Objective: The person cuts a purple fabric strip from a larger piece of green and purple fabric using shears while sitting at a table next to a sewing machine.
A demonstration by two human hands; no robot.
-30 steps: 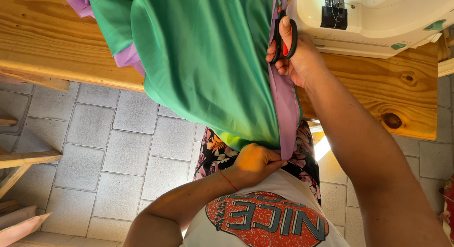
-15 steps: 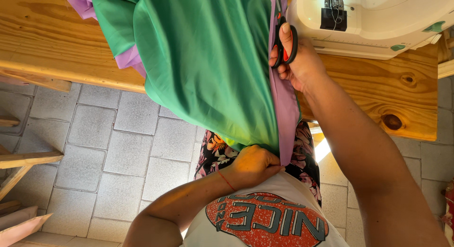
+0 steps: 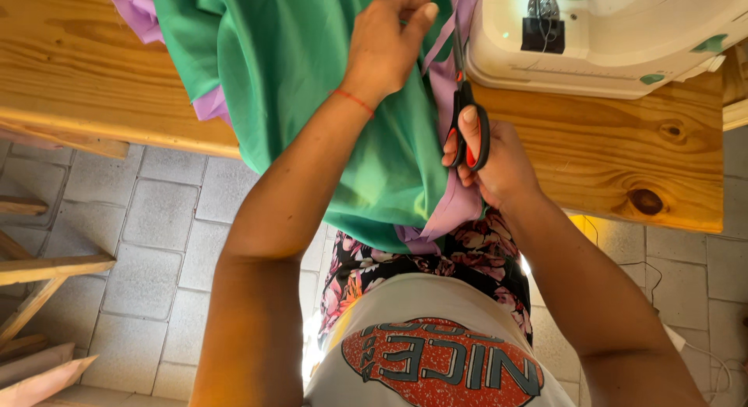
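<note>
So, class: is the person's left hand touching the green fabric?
Touching. The head view shows the left hand resting on the green fabric, its fingers pinching a fold near the purple strip.

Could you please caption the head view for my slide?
Right hand works scissors along purple cloth while left hand grips green cloth.

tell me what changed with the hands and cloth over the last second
The left hand let go of the cloth's lower edge near the lap and moved up to grip the green cloth on the table. The right hand with the scissors came slightly down along the purple strip. The cloth, table and sewing machine stayed put.
</note>
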